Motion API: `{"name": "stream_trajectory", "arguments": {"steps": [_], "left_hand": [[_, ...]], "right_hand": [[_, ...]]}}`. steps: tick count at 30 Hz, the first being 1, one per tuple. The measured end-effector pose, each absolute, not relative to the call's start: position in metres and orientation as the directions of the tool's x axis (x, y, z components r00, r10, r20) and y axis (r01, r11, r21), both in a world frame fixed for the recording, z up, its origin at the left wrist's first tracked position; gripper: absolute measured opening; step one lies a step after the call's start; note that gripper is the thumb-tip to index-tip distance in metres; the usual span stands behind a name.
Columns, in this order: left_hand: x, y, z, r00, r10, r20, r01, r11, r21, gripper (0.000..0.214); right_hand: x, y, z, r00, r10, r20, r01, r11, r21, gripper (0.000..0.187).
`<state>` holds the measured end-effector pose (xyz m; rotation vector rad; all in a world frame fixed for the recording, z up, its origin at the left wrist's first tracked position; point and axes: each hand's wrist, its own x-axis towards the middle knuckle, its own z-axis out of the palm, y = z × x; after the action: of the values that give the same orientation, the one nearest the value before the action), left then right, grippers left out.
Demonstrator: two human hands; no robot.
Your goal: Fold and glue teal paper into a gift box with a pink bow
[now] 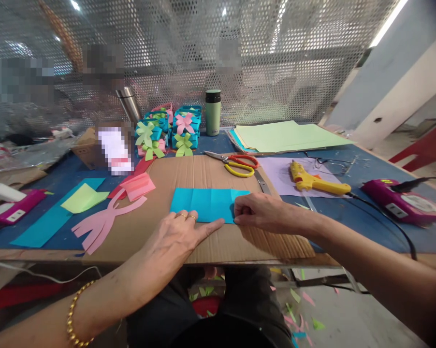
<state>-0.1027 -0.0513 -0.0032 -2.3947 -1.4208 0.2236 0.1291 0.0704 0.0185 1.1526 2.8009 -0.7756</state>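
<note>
A creased blue paper sheet (205,203) lies flat on a cardboard sheet (203,241) in front of me. My left hand (180,233) rests on the cardboard at the sheet's near edge, fingers stretched out, the forefinger pointing right along that edge. My right hand (263,212) pinches the sheet's right end, where a flap is folded over. Rings show on the left hand and a gold bracelet on its wrist.
Red-and-yellow scissors (238,164), a yellow glue gun (314,181) with its cord, and a purple device (402,200) lie to the right. Pink cut paper (105,220), green and blue sheets lie left. Paper flower boxes (170,130), a green flask (212,112) and stacked paper (283,135) stand behind.
</note>
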Motion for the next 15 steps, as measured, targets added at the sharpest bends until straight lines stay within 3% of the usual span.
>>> {"name": "stream_trajectory", "arguments": {"steps": [6, 15], "left_hand": [[-0.097, -0.049, -0.003, 0.464, 0.886, 0.026, 0.822, -0.419, -0.386, 0.081], [-0.101, -0.045, -0.005, 0.493, 0.87, 0.025, 0.798, -0.441, -0.41, 0.081]], "right_hand": [[0.129, 0.068, 0.019, -0.726, 0.662, -0.187, 0.669, 0.615, -0.418, 0.013], [0.142, 0.049, 0.02, -0.623, 0.777, -0.091, 0.767, 0.583, -0.269, 0.013]]}}
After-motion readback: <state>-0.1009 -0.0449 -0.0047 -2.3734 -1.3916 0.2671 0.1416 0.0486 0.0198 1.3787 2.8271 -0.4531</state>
